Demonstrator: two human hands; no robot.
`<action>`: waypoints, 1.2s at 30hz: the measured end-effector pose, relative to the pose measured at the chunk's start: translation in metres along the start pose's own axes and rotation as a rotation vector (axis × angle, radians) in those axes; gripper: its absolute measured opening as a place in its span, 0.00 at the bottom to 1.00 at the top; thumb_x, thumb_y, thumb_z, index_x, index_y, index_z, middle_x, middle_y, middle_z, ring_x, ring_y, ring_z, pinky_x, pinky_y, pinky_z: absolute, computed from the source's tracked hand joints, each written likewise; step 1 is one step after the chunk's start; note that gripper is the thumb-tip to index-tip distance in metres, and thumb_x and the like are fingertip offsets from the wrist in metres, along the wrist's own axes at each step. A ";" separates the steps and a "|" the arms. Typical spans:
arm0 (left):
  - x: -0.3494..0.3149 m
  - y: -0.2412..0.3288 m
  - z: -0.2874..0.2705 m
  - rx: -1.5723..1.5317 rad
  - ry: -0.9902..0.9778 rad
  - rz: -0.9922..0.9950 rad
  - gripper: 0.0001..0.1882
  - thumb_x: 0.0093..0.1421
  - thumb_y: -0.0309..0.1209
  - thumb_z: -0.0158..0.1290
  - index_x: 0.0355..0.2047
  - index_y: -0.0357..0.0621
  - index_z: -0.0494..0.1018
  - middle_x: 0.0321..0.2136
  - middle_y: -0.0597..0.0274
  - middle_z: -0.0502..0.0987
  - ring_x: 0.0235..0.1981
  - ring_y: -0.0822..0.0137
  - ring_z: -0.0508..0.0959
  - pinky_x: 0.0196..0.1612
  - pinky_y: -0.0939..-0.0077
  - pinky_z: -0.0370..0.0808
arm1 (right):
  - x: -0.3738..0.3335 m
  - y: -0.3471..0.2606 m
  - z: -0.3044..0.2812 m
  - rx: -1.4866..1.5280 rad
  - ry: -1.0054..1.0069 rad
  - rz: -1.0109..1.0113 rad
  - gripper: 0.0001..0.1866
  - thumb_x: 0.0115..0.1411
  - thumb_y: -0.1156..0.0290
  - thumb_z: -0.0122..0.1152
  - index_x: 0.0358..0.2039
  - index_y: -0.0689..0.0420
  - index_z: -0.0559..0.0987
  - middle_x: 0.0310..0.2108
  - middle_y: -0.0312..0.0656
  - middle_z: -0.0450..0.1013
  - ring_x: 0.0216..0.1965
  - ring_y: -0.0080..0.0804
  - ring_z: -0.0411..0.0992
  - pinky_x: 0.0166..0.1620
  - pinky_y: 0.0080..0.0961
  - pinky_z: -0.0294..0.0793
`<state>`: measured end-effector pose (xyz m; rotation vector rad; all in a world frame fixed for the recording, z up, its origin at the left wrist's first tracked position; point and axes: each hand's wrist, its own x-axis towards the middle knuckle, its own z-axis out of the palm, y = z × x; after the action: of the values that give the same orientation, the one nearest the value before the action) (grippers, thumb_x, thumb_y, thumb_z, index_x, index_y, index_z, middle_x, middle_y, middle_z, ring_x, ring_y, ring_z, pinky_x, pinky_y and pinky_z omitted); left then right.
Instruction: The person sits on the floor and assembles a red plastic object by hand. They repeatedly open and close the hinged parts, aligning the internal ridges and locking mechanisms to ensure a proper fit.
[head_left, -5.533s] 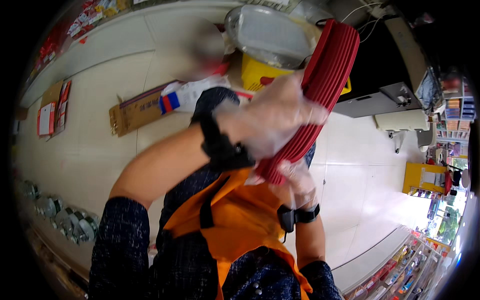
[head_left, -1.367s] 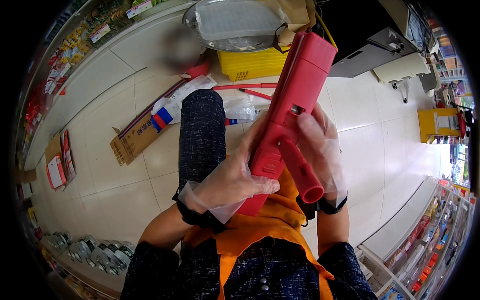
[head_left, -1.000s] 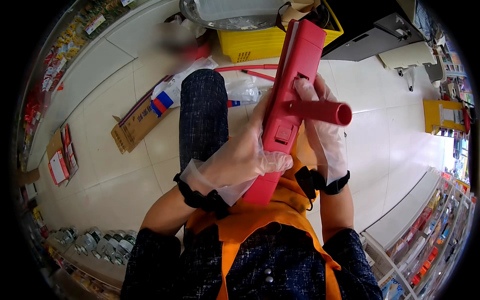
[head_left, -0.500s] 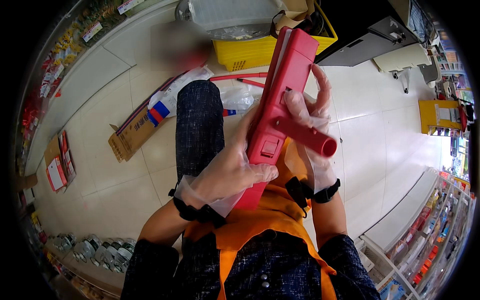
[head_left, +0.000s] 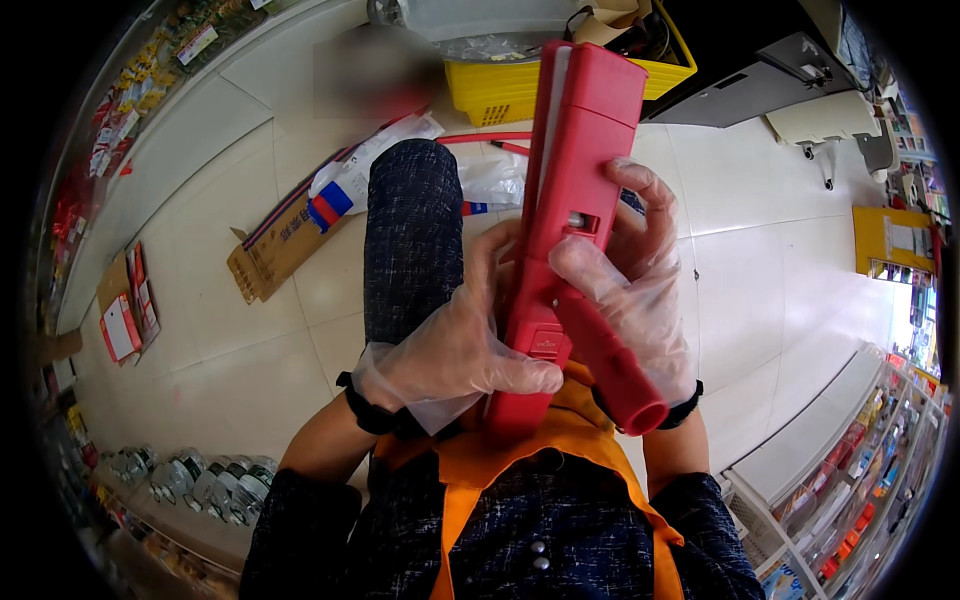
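Observation:
A long red plastic mop head (head_left: 596,115), with a pale strip along its left edge, stands nearly lengthwise in front of me. My left hand (head_left: 440,350), in a clear plastic glove, grips its lower left side, thumb pressed beside a small square latch. On the right, my gloved right hand (head_left: 645,275) holds the other side, its thumb just below a rectangular slot. From the mop head's middle, a hollow red handle socket (head_left: 612,365) slants down to the right. Some of my fingers are hidden behind the mop head.
Red poles (head_left: 485,136), clear plastic wrapping (head_left: 495,180) and a long cardboard package (head_left: 285,240) lie on the floor. Beyond is a yellow basket (head_left: 490,95). A flattened red-and-white box (head_left: 122,325) and several clear bottles (head_left: 235,485) are at left; stocked shelves (head_left: 850,480) stand at right.
The handle socket has swung downward, closer to the mop head's body. My right thumb has moved down from the slot, which now shows. The mop head has turned slightly more upright.

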<state>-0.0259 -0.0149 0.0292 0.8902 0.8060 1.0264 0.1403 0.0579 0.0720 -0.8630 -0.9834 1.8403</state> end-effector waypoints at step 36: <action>-0.015 -0.013 0.017 0.039 0.053 0.239 0.54 0.72 0.48 0.54 0.77 0.42 0.25 0.62 0.37 0.68 0.59 0.53 0.76 0.62 0.63 0.72 | -0.018 0.005 0.024 -0.116 0.136 0.019 0.52 0.58 0.67 0.76 0.75 0.60 0.53 0.63 0.52 0.69 0.62 0.39 0.71 0.64 0.37 0.73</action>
<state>-0.0110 -0.0365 0.0268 1.0131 0.7784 1.2504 0.1254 0.0333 0.0813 -1.0563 -1.0070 1.7287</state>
